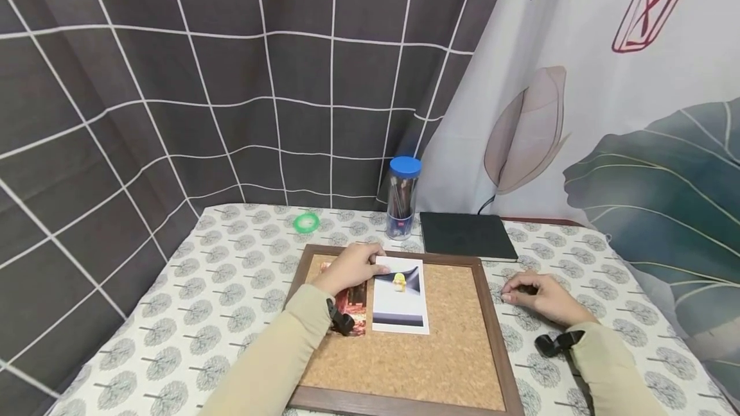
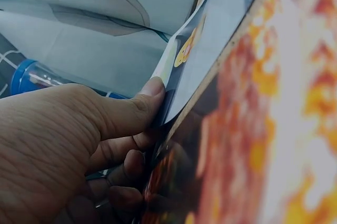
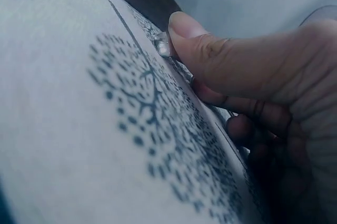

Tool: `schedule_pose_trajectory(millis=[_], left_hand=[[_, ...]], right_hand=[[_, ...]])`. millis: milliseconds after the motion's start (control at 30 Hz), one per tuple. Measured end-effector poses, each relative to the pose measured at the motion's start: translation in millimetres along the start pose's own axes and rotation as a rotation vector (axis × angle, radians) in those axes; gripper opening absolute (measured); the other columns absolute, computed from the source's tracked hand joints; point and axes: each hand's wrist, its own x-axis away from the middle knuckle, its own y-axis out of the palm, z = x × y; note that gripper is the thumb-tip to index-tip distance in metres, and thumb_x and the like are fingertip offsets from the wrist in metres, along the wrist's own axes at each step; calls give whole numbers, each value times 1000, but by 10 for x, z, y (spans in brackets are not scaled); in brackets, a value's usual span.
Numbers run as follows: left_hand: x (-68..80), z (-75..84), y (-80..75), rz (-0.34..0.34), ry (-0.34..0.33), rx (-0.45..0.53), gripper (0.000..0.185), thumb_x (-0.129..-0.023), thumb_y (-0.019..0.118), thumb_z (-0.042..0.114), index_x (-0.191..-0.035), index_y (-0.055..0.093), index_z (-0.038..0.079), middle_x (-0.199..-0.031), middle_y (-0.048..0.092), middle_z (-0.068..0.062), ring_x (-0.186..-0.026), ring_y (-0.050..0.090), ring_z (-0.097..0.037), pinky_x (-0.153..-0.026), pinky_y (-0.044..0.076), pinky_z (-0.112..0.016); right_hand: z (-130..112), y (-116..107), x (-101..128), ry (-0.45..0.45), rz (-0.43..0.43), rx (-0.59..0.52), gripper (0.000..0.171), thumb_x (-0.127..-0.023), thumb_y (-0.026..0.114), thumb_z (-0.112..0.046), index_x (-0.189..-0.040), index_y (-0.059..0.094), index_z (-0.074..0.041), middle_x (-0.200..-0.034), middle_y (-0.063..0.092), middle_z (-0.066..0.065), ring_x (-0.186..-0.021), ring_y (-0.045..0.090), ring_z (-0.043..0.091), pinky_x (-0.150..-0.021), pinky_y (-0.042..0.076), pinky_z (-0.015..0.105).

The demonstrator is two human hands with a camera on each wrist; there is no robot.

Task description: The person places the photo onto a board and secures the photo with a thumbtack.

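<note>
My left hand point(image 1: 354, 269) is at the upper left corner of a photo card point(image 1: 399, 320), which shows a small yellow figure on white and dark bands. In the left wrist view the thumb point(image 2: 150, 95) lies over the card's edge, with the other fingers curled below it. Under the left wrist lies a reddish picture point(image 1: 354, 313), partly covered by the hand. Both prints lie on a framed cork board point(image 1: 457, 364). To the right of the frame, low over the tablecloth, my right hand point(image 1: 540, 299) pinches a small clear pushpin point(image 3: 162, 45) between thumb and fingers.
Behind the board stand a clear jar with a blue lid point(image 1: 405, 167) and a flat black pad point(image 1: 468, 236). A green tape roll point(image 1: 306, 223) lies at the back left. The tree-patterned tablecloth point(image 1: 231, 313) surrounds the board, and curtains point(image 1: 300, 69) hang behind.
</note>
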Motion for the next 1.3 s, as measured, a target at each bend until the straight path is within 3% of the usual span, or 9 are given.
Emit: schedule_pose_trajectory(millis=[167, 633, 900, 1033, 1100, 1200, 1300], left_hand=[[-56, 21, -35, 10, -8, -13, 26, -87, 70, 40, -102, 67, 19, -71, 53, 8, -61, 47, -7, -64, 44, -24], [-47, 6, 0, -11, -16, -9, 24, -89, 68, 40, -104, 67, 21, -70, 51, 7, -57, 47, -6, -61, 43, -23], [-50, 21, -47, -9, -32, -29, 26, -88, 68, 41, -105, 67, 21, -73, 56, 7, -62, 49, -8, -64, 45, -24], [-34, 14, -34, -20, -39, -27, 27, -88, 69, 41, -106, 67, 20, -74, 56, 7, -63, 50, -8, -64, 45, -24], [-24, 6, -23, -23, -41, -27, 27, -88, 69, 41, -106, 67, 21, -73, 55, 7, -63, 50, -7, -64, 44, -24], [-10, -6, -7, -23, -38, -21, 26, -88, 68, 40, -106, 67, 21, -72, 53, 7, -61, 48, -8, -63, 44, -24], [-1, -14, 0, -22, -36, -27, 26, -89, 68, 41, -106, 67, 21, -71, 51, 7, -60, 47, -8, -62, 43, -24]], right_hand=[[6, -30, -38, -53, 9, 22, 8, -88, 71, -22, -88, 70, -30, -92, 66, -11, -85, 54, 4, -76, 42, 20], [-35, -51, -7, -8, -64, -13, 5, -85, 74, -27, -87, 69, -29, -91, 65, -10, -84, 51, 6, -74, 40, 23], [-11, -10, -45, -75, 4, -22, 11, -83, 76, -18, -87, 71, -28, -94, 69, -9, -91, 55, 1, -82, 39, 15], [-18, 16, -29, 24, 28, -108, 6, -86, 73, -21, -91, 73, -20, -102, 72, -2, -95, 62, -1, -82, 45, 12], [-31, 28, -15, 102, 57, -135, 11, -87, 72, -26, -94, 72, -17, -101, 73, -1, -91, 65, 1, -78, 49, 15], [-45, 40, -4, 200, 101, -121, 21, -88, 70, -35, -97, 72, -16, -97, 73, -2, -84, 65, 4, -73, 49, 18], [-57, 43, -6, 243, 127, -65, 26, -88, 68, -41, -99, 71, -18, -94, 71, -3, -79, 62, 6, -70, 46, 19]])
